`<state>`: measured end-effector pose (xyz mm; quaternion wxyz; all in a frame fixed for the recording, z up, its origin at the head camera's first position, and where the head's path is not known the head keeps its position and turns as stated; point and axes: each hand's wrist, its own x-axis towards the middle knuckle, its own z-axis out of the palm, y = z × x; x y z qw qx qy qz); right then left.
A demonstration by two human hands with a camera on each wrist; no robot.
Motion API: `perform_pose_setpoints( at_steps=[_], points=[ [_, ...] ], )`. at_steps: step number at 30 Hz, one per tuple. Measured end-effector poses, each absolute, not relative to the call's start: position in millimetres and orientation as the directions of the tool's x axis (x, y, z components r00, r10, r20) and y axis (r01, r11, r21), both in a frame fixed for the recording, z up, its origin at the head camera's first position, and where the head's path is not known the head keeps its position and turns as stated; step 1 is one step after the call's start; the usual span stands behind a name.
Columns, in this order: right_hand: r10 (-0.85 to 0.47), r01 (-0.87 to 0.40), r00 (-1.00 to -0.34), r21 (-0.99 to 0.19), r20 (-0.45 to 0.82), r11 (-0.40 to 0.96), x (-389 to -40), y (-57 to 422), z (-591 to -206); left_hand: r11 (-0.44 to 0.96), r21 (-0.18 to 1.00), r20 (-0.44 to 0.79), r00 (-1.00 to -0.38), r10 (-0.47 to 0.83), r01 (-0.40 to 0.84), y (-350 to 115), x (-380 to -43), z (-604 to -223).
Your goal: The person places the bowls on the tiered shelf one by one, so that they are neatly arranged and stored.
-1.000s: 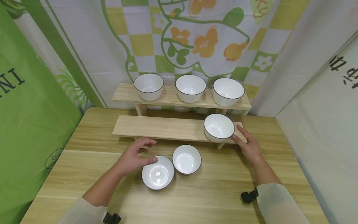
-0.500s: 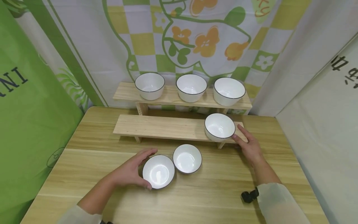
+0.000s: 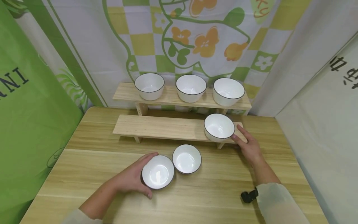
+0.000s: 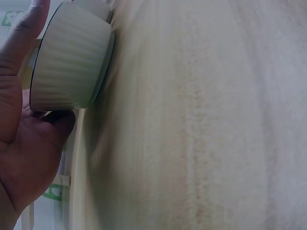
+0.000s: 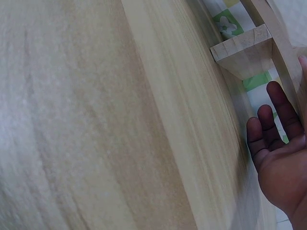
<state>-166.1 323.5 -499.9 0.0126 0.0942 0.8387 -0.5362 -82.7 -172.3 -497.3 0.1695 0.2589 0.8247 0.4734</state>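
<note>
In the head view my left hand (image 3: pixel 132 178) spreads around the left side of a white ribbed bowl (image 3: pixel 158 172) with a dark rim. Its fingers reach along the far side and the thumb extends at the near side. The left wrist view shows this bowl (image 4: pixel 72 60) from the side, the thumb straight and other fingers partly hidden behind it. A second bowl (image 3: pixel 186 159) stands right beside it on the table. My right hand (image 3: pixel 250 148) is at the right end of the lower shelf (image 3: pixel 162 127), its thumb at the rim of the bowl (image 3: pixel 219 127) standing there.
Three more white bowls line the upper wooden shelf (image 3: pixel 169 99): a left one (image 3: pixel 149 87), a middle one (image 3: pixel 191 88) and a right one (image 3: pixel 228 91). Both shelves stand at the back of the wooden table (image 3: pixel 212 196). A printed curtain (image 3: pixel 145 43) hangs behind.
My left hand has come down from above the near left bowl to its left side, and its thumb has since moved slightly outward. The right hand and the bowls have stayed in place.
</note>
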Motion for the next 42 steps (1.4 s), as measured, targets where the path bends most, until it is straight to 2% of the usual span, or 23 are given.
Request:
perform_pose_setpoints(
  at_steps=[12, 20, 30, 42],
  points=[
    [0.157, 0.172, -0.980, -0.907, -0.120, 0.383, -166.2, 321.5, -500.1, 0.437, 0.861, -0.030, -0.832, 0.554, 0.261, -170.5, -82.8, -503.4],
    [0.157, 0.181, -0.979, -0.906, -0.129, 0.384, -166.8, 323.5, -501.0, 0.450, 0.831, 0.041, -0.841, 0.539, 0.328, -170.3, -83.8, -505.6],
    [0.150, 0.162, -0.982, -0.908, -0.112, 0.387, -167.2, 323.1, -500.7, 0.489, 0.804, 0.064, -0.867, 0.493, 0.338, -172.8, -83.4, -506.9],
    [0.153, 0.189, -0.978, -0.902, -0.139, 0.388, -165.7, 321.7, -499.2, 0.469, 0.798, 0.127, -0.866, 0.484, 0.379, -175.6, -94.4, -490.4]
  ],
)
